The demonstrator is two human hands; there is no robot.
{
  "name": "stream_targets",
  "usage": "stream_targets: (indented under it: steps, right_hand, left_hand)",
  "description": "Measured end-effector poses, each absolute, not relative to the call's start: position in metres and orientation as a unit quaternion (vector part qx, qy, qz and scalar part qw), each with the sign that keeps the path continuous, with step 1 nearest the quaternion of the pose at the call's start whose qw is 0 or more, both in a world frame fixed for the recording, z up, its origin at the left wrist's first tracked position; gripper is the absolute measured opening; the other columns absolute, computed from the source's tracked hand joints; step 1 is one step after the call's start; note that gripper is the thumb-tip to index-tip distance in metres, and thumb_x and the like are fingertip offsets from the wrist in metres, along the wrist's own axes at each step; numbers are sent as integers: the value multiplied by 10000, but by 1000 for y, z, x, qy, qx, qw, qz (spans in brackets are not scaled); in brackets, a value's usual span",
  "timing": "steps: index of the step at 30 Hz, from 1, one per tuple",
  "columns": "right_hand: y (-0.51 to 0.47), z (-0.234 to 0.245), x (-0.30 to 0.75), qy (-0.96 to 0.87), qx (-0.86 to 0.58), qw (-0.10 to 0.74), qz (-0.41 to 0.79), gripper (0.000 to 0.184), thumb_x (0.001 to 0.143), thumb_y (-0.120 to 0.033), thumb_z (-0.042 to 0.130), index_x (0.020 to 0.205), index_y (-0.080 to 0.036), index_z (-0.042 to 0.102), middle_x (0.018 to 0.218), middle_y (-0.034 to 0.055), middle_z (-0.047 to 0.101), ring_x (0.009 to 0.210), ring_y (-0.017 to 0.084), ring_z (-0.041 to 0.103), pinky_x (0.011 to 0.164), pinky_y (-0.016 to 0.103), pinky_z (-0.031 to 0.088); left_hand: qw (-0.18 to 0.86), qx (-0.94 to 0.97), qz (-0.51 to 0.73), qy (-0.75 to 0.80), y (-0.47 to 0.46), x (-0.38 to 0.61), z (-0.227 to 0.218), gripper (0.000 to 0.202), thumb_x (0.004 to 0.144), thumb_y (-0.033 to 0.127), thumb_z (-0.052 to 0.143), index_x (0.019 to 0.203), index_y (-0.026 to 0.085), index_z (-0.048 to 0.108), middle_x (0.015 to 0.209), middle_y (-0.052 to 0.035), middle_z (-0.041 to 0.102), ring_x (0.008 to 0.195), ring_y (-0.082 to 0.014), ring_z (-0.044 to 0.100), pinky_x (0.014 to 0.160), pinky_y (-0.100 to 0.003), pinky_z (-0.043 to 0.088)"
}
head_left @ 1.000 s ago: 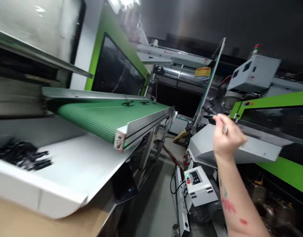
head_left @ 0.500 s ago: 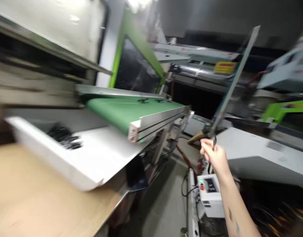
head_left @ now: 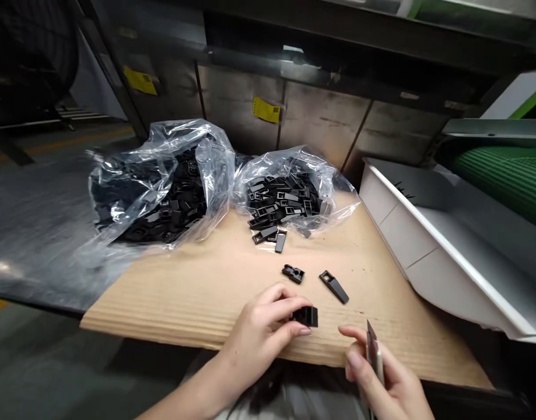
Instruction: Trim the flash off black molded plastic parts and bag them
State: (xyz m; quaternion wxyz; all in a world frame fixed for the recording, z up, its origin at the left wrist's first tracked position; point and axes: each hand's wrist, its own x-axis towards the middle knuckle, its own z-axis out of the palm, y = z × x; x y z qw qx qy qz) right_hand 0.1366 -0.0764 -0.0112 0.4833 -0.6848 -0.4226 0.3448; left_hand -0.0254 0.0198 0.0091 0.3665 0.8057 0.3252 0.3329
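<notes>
My left hand (head_left: 263, 326) pinches a small black plastic part (head_left: 309, 316) between thumb and fingers, just above the front of the cardboard sheet (head_left: 175, 291). My right hand (head_left: 381, 373) grips a utility knife (head_left: 373, 347), its blade pointing up and away from me. The blade is apart from the held part. Beyond my hands lie a black plastic piece with a round hole (head_left: 293, 273) and a longer black clip (head_left: 333, 286) with a square opening. My right palm hides much of the knife's handle.
Two clear plastic bags full of black parts stand at the back, a larger left bag (head_left: 163, 186) and a smaller right bag (head_left: 289, 192). Loose pieces (head_left: 268, 234) lie before the smaller one. To the right are a white tray (head_left: 407, 233) and a green conveyor belt (head_left: 508, 175).
The view has swung left and down from the conveyor to the cardboard. My right hand, stretched far out before, is now close in with the knife. My left hand has come into view.
</notes>
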Motion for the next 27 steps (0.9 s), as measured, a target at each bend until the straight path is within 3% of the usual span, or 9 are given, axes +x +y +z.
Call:
stream_targets:
  steps: [4, 8, 10, 12, 14, 17, 21, 27]
  right_hand:
    - [-55, 12, 126, -431, -655, 474, 401, 305, 734, -460, 553, 774, -167, 631, 533, -35, 494, 445, 89, 424, 446, 196, 362]
    - [-48, 15, 128, -472, -649, 446, 397, 291, 782, -420, 500, 664, -166, 579, 540, -29, 486, 502, 105, 470, 479, 194, 383]
    - [-53, 12, 136, -502, -658, 428, 362, 288, 817, -404, 457, 724, -171, 599, 561, -22, 511, 538, 116, 522, 517, 188, 419]
    - [-62, 7, 147, -547, -670, 414, 283, 280, 819, -394, 476, 965, -193, 605, 655, -12, 581, 603, 120, 583, 571, 171, 452]
    - [-72, 1, 155, -594, -668, 402, 199, 393, 818, -392, 494, 1181, -241, 502, 800, -2, 629, 705, 125, 623, 631, 160, 466]
    - [-82, -8, 157, -644, -647, 385, 136, 303, 862, -324, 445, 1143, -263, 543, 786, 12, 622, 723, 144, 614, 649, 195, 462]
    - [-81, -14, 151, -677, -619, 387, 86, 253, 833, -176, 493, 1071, -202, 577, 696, 42, 595, 614, 159, 562, 587, 245, 435]
    - [-73, -14, 147, -719, -599, 350, 37, 237, 824, -151, 503, 1052, -153, 568, 664, 47, 585, 566, 139, 550, 533, 235, 425]
  left_hand:
    - [403, 788, 368, 285, 12, -16, 8, 191, 783, 94, 555, 949, 171, 609, 899, -28, 636, 835, -148, 595, 750, -202, 459]
    - [351, 816, 383, 254, 12, -8, 0, 243, 792, 89, 528, 1020, 162, 568, 950, -50, 639, 878, -159, 586, 790, -215, 438]
    - [356, 819, 372, 253, 13, -5, -1, 202, 805, 122, 536, 1001, 159, 568, 898, -43, 640, 821, -151, 595, 744, -206, 445]
    - [372, 815, 349, 274, 14, -4, -1, 127, 814, 173, 552, 937, 161, 579, 812, -23, 635, 732, -141, 595, 674, -199, 448]
    - [378, 811, 327, 302, 15, -4, 1, 77, 808, 209, 568, 866, 161, 583, 750, -9, 621, 673, -138, 581, 625, -201, 441]
    - [372, 812, 319, 318, 16, -4, 2, 69, 806, 213, 574, 853, 162, 574, 754, -6, 617, 675, -135, 577, 625, -200, 434]
    - [352, 824, 332, 295, 16, -4, 1, 87, 819, 170, 547, 903, 164, 570, 790, -15, 625, 715, -138, 587, 656, -204, 439]
    - [339, 833, 345, 268, 15, -4, 0, 87, 830, 161, 523, 899, 147, 574, 807, -49, 647, 721, -156, 599, 662, -227, 459]
